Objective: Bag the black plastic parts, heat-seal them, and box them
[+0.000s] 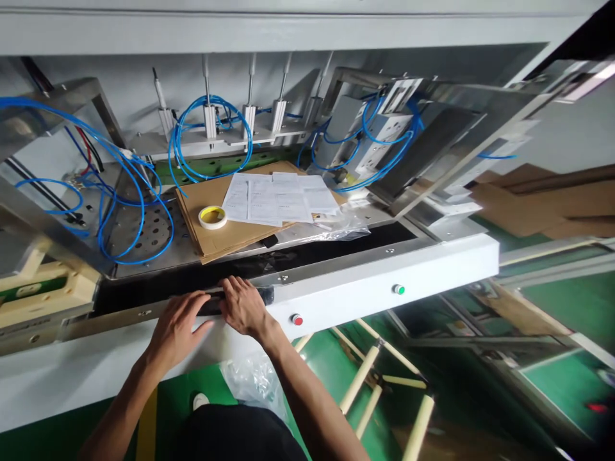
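Note:
On the metal front rail [331, 272] of a machine lies a dark, flat, elongated piece [266, 295]; its exact kind cannot be made out. My right hand [243, 306] has its fingers curled over this piece and covers its middle. Beside it, my left hand [177, 326] rests at the piece's left end, fingers stretched forward over the rail and thumb apart. Behind the hands, a dark slot [144, 291] runs along the rail. Beyond that, brown cardboard sheets [196, 211] carry printed white papers [283, 198] and a roll of tape [212, 218].
Coiled blue air tubes [177, 141] hang around upright pneumatic cylinders [210, 120]. A red button [297, 319] and a green button [398, 289] sit on the white front panel [346, 301]. Clear plastic [254, 378] hangs below. A pale tube frame [360, 378] stands at right.

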Tool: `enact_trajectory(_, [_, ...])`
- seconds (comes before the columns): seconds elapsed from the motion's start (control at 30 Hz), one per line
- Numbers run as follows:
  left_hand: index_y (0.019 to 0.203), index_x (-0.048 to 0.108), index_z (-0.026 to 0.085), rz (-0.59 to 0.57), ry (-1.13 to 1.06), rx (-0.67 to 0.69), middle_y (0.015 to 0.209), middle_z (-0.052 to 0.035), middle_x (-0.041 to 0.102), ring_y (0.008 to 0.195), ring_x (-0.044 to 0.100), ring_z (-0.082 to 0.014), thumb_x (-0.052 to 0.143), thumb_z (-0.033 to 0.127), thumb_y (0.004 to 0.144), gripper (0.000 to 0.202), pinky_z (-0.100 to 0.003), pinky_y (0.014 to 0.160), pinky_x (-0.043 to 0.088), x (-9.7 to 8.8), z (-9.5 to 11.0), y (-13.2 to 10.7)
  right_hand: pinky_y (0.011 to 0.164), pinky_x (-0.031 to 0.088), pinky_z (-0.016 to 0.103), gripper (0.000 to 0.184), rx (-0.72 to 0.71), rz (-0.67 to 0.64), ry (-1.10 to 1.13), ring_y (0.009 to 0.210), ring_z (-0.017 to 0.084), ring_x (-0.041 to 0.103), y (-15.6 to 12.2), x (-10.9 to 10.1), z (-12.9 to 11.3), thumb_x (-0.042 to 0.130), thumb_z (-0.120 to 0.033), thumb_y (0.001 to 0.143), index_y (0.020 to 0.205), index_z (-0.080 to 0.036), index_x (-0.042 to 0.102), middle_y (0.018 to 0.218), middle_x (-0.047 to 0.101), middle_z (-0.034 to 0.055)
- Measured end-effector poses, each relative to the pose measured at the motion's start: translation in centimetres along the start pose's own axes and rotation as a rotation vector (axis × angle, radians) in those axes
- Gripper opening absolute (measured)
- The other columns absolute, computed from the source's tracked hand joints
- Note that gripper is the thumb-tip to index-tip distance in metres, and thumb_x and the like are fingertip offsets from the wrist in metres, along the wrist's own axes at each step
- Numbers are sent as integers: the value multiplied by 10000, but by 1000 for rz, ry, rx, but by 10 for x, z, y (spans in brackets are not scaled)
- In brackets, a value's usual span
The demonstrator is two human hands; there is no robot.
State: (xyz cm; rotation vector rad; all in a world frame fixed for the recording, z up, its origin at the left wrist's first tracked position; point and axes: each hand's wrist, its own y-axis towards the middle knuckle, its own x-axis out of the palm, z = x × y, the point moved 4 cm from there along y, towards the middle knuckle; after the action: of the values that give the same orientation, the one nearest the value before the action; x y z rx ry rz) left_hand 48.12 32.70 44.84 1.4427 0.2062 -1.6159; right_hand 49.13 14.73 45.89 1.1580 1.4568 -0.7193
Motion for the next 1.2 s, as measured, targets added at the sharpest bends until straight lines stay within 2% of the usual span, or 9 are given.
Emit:
enact_trajectory(0.17, [1328, 540, 209, -74, 15, 11, 1360, -142, 647, 1209, 667, -323, 725, 247, 896, 471, -465, 1004, 592, 22, -9, -5, 1036, 435, 459, 213, 23, 46, -17, 1088, 290, 558, 8, 7, 2, 536, -307, 1019, 970, -161, 683, 1105, 680, 149])
enact_trajectory(0.3, [1257, 571, 217, -135, 8, 23, 1302, -126, 662, 1134, 691, -307, 748, 240, 875, 422, -434, 943, 605, 23, -12, -2, 1210, 284, 564, 219, 51, 185, 68, 1285, 312, 504, -5, -1, 0, 506, -279, 1042, 1088, -174, 692, 1289, 668, 152])
enact_trajectory(0.47, [1129, 626, 203, -130, 23, 99, 1117, -105, 710, 1031, 692, -281, 648, 265, 937, 202, -421, 919, 587, 2, -1, 6, 953, 469, 444, 243, 370, 590, 564, 971, 247, 603, -65, -1, 5, 516, -397, 1050, 1034, -215, 676, 1021, 701, 104])
enact_trajectory(0.67, [927, 649, 208, -161, -80, -16, 950, -92, 708, 903, 694, -248, 438, 388, 1073, 314, -379, 821, 578, -1, 0, 5, 667, 556, 336, 334, 687, 555, 996, 760, 201, 678, -104, 46, -9, 483, -526, 1043, 1074, -233, 639, 874, 707, 46])
enact_trajectory(0.8, [1061, 691, 208, -273, -384, -207, 974, -85, 760, 901, 739, -223, 376, 447, 1098, 397, -318, 799, 586, 11, 5, -15, 787, 609, 384, 404, 696, 522, 1280, 850, 225, 740, -94, 54, -24, 558, -581, 986, 1165, -236, 669, 1015, 763, 82])
enact_trajectory(0.9, [1158, 712, 213, -272, -487, -320, 983, -81, 777, 906, 757, -234, 383, 504, 1089, 445, -318, 777, 605, 20, 22, -40, 817, 590, 401, 368, 724, 516, 1615, 889, 256, 726, -91, 48, -38, 715, -587, 876, 1035, -256, 703, 999, 765, 64])
enact_trajectory(1.0, [1115, 736, 219, -110, -445, -320, 1062, -124, 757, 1003, 742, -278, 367, 520, 1084, 478, -404, 861, 619, 22, 46, -64, 762, 562, 380, 319, 807, 539, 1763, 791, 245, 687, -96, 42, -51, 837, -525, 772, 870, -251, 704, 865, 737, 36])
enact_trajectory(1.1, [1286, 669, 193, 94, -447, -391, 1336, -194, 674, 1252, 655, -352, 471, 586, 1030, 509, -547, 1051, 566, 16, 56, -87, 726, 537, 363, 334, 874, 605, 1762, 750, 224, 647, -110, 38, -60, 895, -475, 710, 833, -224, 712, 830, 713, 35])
enact_trajectory(1.2, [1389, 572, 177, -131, -739, -579, 1389, -198, 663, 1306, 641, -358, 602, 702, 911, 711, -528, 1077, 576, 22, 54, -110, 699, 529, 350, 391, 923, 643, 1749, 757, 214, 629, -129, 38, -69, 922, -481, 667, 851, -201, 719, 830, 701, 34])
